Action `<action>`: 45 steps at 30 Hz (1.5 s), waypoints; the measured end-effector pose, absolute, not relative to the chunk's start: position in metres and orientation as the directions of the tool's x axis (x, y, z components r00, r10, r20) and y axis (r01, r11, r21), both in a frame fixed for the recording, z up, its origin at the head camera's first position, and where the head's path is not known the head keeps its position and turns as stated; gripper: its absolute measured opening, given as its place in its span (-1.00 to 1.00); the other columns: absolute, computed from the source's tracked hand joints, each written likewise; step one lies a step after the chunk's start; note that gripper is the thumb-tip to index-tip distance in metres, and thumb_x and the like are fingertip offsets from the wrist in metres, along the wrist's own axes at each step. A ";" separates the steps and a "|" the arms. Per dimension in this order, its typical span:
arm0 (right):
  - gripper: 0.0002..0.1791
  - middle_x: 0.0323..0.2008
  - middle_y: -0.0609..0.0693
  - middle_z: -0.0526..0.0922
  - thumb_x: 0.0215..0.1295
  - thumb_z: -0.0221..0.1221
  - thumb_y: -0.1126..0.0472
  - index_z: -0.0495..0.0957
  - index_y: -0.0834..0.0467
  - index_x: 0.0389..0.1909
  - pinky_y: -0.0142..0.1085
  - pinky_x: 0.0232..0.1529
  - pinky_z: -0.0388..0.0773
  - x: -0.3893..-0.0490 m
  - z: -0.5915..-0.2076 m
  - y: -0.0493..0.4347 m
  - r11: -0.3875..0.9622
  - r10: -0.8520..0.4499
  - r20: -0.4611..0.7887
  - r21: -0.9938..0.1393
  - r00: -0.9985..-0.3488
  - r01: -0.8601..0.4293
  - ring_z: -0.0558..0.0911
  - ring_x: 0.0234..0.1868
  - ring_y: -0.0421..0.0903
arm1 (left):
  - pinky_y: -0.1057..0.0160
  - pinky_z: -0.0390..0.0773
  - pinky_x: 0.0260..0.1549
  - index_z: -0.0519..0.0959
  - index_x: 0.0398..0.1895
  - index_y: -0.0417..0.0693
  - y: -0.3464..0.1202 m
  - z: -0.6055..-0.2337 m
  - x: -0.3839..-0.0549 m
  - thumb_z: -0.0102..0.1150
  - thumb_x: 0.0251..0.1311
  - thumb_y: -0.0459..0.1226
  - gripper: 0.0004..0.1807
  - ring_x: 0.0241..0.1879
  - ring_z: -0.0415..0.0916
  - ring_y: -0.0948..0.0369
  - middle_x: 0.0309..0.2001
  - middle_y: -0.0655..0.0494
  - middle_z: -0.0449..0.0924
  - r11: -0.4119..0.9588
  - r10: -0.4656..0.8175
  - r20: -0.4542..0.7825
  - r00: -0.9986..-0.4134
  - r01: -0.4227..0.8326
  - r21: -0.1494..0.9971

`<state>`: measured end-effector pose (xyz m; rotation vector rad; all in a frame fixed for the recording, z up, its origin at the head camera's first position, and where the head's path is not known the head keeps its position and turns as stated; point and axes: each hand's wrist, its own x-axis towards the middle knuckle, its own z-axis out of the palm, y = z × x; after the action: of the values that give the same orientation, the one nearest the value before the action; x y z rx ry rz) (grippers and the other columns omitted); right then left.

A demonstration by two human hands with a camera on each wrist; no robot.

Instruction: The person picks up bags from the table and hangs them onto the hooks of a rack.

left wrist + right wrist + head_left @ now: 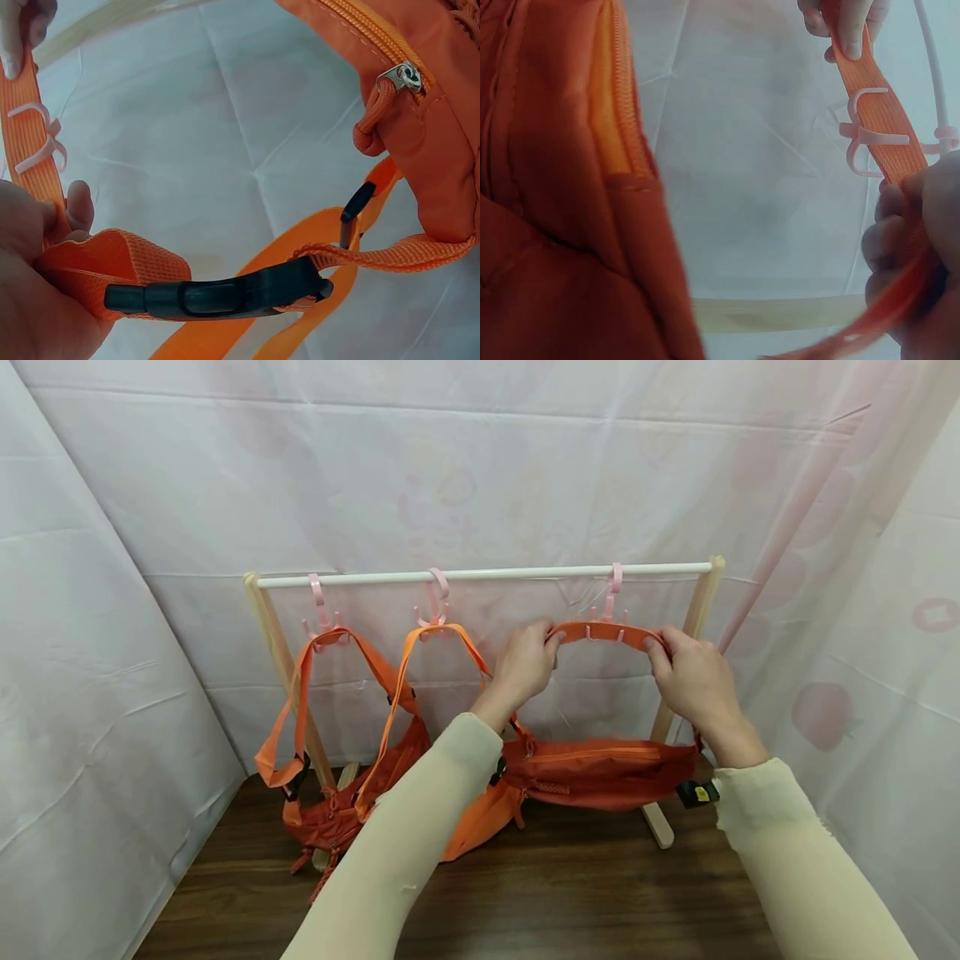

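Both hands hold the orange strap (604, 632) of a dark orange waist bag (600, 772), one on either side of a pink hook (615, 585). My left hand (525, 664) pinches the strap left of the hook. On the right, my right hand (692, 675) grips it between thumb and fingers. In the right wrist view, the prongs of the pink hook (874, 138) lie across the strap's face. The bag hangs below with its zipper facing front. A black buckle (217, 298) sits on the strap beside the left hand in the left wrist view.
A white rail (517, 574) on wooden posts (264, 618) carries the hooks. A dark orange bag (337, 818) hangs from the left hook (318, 602), a brighter orange bag (480, 822) from the middle hook (437, 589). The rack stands on a dark wooden table (570, 893) before pale curtains.
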<state>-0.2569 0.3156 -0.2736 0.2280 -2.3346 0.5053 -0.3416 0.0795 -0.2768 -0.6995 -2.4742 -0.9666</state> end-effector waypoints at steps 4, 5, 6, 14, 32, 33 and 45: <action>-0.68 -0.50 0.05 0.65 0.70 0.01 0.06 0.61 0.16 -0.20 -0.12 -0.59 0.37 -0.256 -0.275 0.316 0.894 -0.015 0.632 -0.338 -0.775 -0.293 0.51 -0.59 0.00 | 0.27 0.42 -0.58 0.60 -0.25 0.03 0.078 -0.283 -0.339 0.01 0.67 -0.03 -0.67 -0.60 0.47 0.27 -0.57 0.31 0.57 0.624 0.321 0.525 -0.788 0.593 0.508; -0.68 -0.46 0.06 0.69 0.70 0.00 0.07 0.61 0.16 -0.18 -0.13 -0.57 0.40 -0.256 -0.275 0.317 0.891 -0.016 0.617 -0.348 -0.787 -0.292 0.53 -0.57 0.00 | 0.27 0.42 -0.59 0.60 -0.24 0.03 0.077 -0.285 -0.338 -0.01 0.68 -0.03 -0.67 -0.61 0.46 0.27 -0.57 0.31 0.57 0.623 0.328 0.524 -0.786 0.597 0.506; -0.68 -0.42 0.08 0.72 0.71 -0.01 0.07 0.62 0.17 -0.16 -0.13 -0.56 0.42 -0.256 -0.276 0.317 0.887 -0.018 0.603 -0.359 -0.797 -0.292 0.53 -0.55 0.01 | 0.27 0.41 -0.60 0.59 -0.26 0.06 0.077 -0.287 -0.336 -0.02 0.68 -0.03 -0.67 -0.62 0.46 0.27 -0.57 0.31 0.56 0.623 0.332 0.523 -0.785 0.599 0.503; -0.65 -0.47 0.09 0.63 0.72 -0.03 0.06 0.64 0.18 -0.14 -0.12 -0.53 0.33 -0.262 -0.285 0.321 0.879 -0.035 0.582 -0.369 -0.812 -0.302 0.45 -0.56 0.01 | 0.30 0.37 -0.64 0.61 -0.14 0.10 0.075 -0.300 -0.327 -0.04 0.69 -0.03 -0.72 -0.65 0.42 0.28 -0.55 0.35 0.56 0.610 0.366 0.524 -0.769 0.623 0.489; -0.70 -0.51 0.09 0.46 0.72 -0.03 0.14 0.60 0.24 0.01 -0.11 -0.54 0.33 -0.264 -0.302 0.325 0.884 -0.025 0.531 -0.383 -0.847 -0.267 0.42 -0.56 0.05 | 0.25 0.44 -0.57 0.59 -0.15 0.07 0.069 -0.331 -0.311 -0.06 0.69 -0.03 -0.71 -0.59 0.47 0.26 -0.35 0.22 0.66 0.613 0.388 0.477 -0.788 0.608 0.505; -0.70 -0.50 0.09 0.47 0.72 -0.03 0.13 0.60 0.25 0.02 -0.11 -0.53 0.33 -0.264 -0.302 0.325 0.884 -0.027 0.531 -0.383 -0.847 -0.267 0.42 -0.55 0.05 | 0.25 0.43 -0.57 0.59 -0.14 0.07 0.069 -0.333 -0.310 -0.05 0.69 -0.04 -0.72 -0.60 0.46 0.25 -0.39 0.22 0.63 0.612 0.389 0.478 -0.787 0.609 0.505; -0.74 -0.43 0.11 0.53 0.69 0.02 0.15 0.55 0.26 0.06 -0.04 -0.45 0.40 -0.262 -0.316 0.327 0.887 -0.033 0.552 -0.368 -0.833 -0.279 0.47 -0.50 0.07 | 0.26 0.42 -0.57 0.58 0.34 0.00 0.064 -0.353 -0.303 -0.05 0.70 -0.08 -0.62 -0.56 0.44 0.26 -0.38 0.20 0.60 0.615 0.395 0.455 -0.798 0.598 0.515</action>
<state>-0.2621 0.3268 -0.3163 0.2243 -2.5009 0.5971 -0.3029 0.0635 -0.3533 -0.8044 -2.5452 -0.9710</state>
